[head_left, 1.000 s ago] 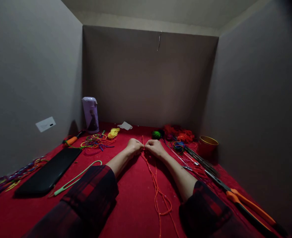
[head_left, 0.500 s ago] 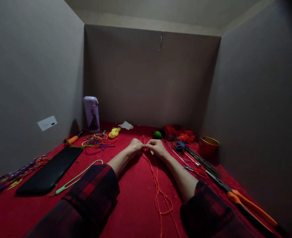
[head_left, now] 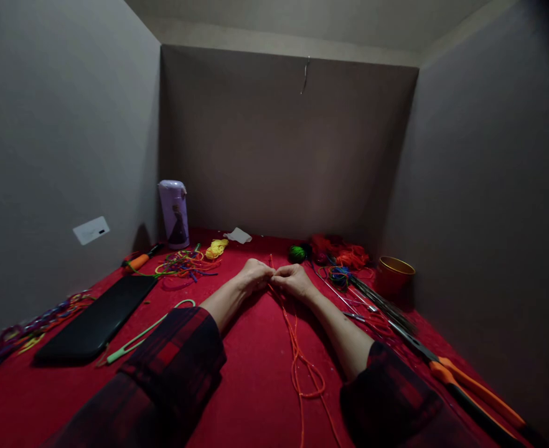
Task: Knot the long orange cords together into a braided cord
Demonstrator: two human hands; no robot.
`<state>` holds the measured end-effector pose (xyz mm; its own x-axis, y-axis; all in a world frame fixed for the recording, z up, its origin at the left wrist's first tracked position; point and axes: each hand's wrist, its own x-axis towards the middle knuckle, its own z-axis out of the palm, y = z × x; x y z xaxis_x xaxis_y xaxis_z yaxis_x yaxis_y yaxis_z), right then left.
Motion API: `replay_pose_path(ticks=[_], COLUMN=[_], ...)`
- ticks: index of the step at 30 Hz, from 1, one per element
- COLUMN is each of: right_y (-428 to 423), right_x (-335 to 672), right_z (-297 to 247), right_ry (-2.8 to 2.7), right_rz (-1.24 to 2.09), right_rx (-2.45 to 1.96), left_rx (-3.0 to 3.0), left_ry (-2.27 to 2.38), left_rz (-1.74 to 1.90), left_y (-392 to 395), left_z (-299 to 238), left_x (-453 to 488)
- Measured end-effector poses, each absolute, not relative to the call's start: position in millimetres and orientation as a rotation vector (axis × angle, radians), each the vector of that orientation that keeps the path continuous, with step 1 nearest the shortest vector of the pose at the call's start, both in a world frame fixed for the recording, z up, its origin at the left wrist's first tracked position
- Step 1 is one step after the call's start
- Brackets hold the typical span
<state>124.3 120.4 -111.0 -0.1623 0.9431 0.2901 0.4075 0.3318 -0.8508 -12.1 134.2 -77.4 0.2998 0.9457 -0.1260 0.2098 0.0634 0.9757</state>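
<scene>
My left hand (head_left: 253, 275) and my right hand (head_left: 294, 279) rest close together on the red cloth (head_left: 256, 386), fingers curled and pinched on a thin orange cord (head_left: 297, 361). The cord runs from between the fingertips back toward me and loops on the cloth between my forearms. A short length of it also sticks out past the hands toward the far wall. Both sleeves are dark red plaid.
A purple bottle (head_left: 174, 213), tangled coloured cords (head_left: 183, 264), a yellow cord bundle (head_left: 216, 249) and a black flat case (head_left: 97, 317) lie left. A green cord ball (head_left: 297, 253), orange yarn (head_left: 344, 254), an orange cup (head_left: 394, 274), metal rods (head_left: 377, 302) and orange-handled cutters (head_left: 470, 389) lie right.
The hands have drawn a little closer together on the cord. The view has shifted slightly; nothing else has moved.
</scene>
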Motion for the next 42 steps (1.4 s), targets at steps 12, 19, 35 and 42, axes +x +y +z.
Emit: replay_pose_path(ticks=[12,19,35,42], right_y=[116.9,119.0,122.6,126.3], right_x=[124.6,125.0,125.6,123.1], right_z=[-107.1,-105.9,-105.7,-107.3], right_ry=[-1.840,-1.850,-1.599,-1.516], right_rz=[0.572,0.454,0.625,0.818], right_rx=[-1.305,-1.327,-1.312,-1.263], left_rx=[1.412,1.401,1.396,1.400], left_ry=[1.141,1.136,1.107,1.091], left_rz=[0.822,0.824,0.824,0.818], left_y=[134.8,136.0,136.9,140.2], left_z=[-77.6,-78.9,-84.6,-87.7], left_x=[-11.2,-10.9,-8.1,-8.8])
